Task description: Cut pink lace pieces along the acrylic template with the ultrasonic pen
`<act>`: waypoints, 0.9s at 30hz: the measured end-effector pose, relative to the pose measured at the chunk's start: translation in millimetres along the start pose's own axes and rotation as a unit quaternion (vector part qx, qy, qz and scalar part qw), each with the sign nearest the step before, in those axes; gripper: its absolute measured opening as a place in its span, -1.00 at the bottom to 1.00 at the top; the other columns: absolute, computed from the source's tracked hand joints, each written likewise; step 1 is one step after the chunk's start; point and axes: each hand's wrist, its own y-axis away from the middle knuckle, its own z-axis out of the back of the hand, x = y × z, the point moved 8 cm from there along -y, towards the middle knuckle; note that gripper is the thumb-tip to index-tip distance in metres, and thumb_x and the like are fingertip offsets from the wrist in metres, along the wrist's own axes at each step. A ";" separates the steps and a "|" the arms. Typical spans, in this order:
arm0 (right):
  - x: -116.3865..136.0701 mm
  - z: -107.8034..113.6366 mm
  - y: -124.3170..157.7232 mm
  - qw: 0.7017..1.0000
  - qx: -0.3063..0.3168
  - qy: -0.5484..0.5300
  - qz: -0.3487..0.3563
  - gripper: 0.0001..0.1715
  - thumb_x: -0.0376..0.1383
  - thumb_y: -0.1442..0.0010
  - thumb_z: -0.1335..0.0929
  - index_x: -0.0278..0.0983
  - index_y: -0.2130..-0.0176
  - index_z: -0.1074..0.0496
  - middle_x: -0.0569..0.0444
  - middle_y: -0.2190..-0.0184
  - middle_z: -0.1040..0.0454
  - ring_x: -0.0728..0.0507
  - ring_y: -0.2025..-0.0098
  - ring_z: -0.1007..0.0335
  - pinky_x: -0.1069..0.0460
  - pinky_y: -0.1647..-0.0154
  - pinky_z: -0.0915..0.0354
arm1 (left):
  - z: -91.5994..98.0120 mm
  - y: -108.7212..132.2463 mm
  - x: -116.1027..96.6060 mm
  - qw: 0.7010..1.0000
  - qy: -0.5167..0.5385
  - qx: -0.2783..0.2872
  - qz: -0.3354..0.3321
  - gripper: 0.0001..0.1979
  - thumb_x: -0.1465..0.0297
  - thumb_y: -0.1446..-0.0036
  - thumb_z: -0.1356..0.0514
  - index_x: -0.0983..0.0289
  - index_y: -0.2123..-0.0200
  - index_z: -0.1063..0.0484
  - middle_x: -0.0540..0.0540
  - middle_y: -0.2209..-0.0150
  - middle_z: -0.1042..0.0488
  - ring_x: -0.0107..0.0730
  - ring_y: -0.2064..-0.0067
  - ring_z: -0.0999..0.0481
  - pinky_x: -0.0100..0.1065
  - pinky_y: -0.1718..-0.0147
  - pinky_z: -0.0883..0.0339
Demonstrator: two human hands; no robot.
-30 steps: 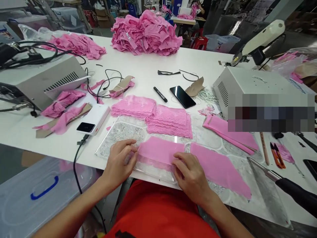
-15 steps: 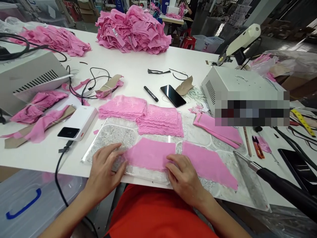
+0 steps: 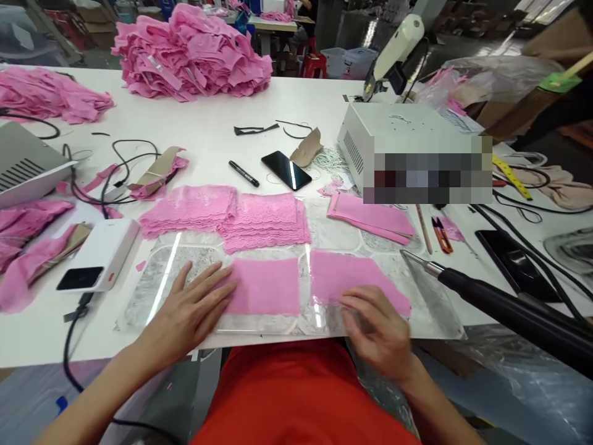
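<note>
Two flat pink fabric pieces lie side by side on a clear-covered, marbled board (image 3: 157, 278), a narrow gap between them. My left hand (image 3: 189, 309) rests palm down with fingers stretched out over the left end of the left fabric piece (image 3: 266, 287). At the lower edge of the right fabric piece (image 3: 343, 269), my right hand (image 3: 377, 330) has its fingers curled in and thumb close to them, slightly blurred. Just beyond are two stacks of pink lace pieces, a left stack (image 3: 188, 210) and a right stack (image 3: 266, 219). A folded pink bundle (image 3: 370, 216) sits behind the right piece.
A black-handled soldering-type tool (image 3: 463, 287) points in from the right. Nearby are orange snips (image 3: 442, 235), a phone (image 3: 286, 170), a marker (image 3: 244, 173), a white power bank (image 3: 99, 253) and a grey metal box (image 3: 398, 127). A large pink cloth heap (image 3: 194, 55) stands behind.
My right hand has moved from the left fabric piece's right edge to the right piece's lower edge. My left hand now lies flatter over the left piece's end. The view has turned right.
</note>
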 end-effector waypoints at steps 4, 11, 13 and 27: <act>-42.3 55.7 39.8 0.988 -0.081 0.090 -0.099 -0.75 -0.47 -0.17 -0.36 -0.19 0.18 -0.49 0.02 0.27 -0.53 -0.12 0.24 -0.51 -0.01 0.25 -0.43 | -11.9 -50.5 -21.0 0.991 0.055 0.053 -0.108 -0.61 0.46 -0.37 0.01 0.17 -0.21 -0.33 0.08 -0.29 -0.31 -0.18 -0.37 -0.18 -0.02 -0.38 0.14; -56.5 69.0 70.0 0.976 -0.088 0.171 -0.100 -0.64 -0.49 -0.15 -0.38 -0.20 0.07 -0.50 -0.03 0.19 -0.52 -0.14 0.14 -0.49 -0.05 0.12 -0.43 | -59.7 -132.7 -74.6 0.948 0.114 0.141 -0.262 -0.60 0.42 -0.43 0.06 0.22 -0.26 -0.29 0.12 -0.32 -0.26 -0.13 -0.39 -0.13 0.06 -0.40 0.25; -59.0 67.9 70.0 0.976 -0.088 0.168 -0.104 -0.61 -0.50 -0.15 -0.38 -0.18 0.04 -0.49 -0.03 0.17 -0.52 -0.15 0.13 -0.48 -0.06 0.10 -0.44 | -65.0 -137.0 -82.4 0.943 0.108 0.149 -0.277 -0.60 0.35 -0.45 0.05 0.23 -0.28 -0.27 0.10 -0.32 -0.25 -0.14 -0.39 -0.13 0.04 -0.41 0.35; -84.6 87.8 82.7 0.948 -0.154 0.124 -0.248 -0.78 -0.38 -0.20 -0.37 -0.20 0.13 -0.51 0.00 0.19 -0.57 -0.12 0.18 -0.53 -0.01 0.16 -0.49 | -46.5 -152.4 -108.3 0.934 0.145 0.094 -0.313 -0.69 0.44 -0.42 -0.01 0.25 -0.14 -0.39 0.12 -0.12 -0.51 -0.29 -0.21 -0.42 -0.12 -0.36 0.09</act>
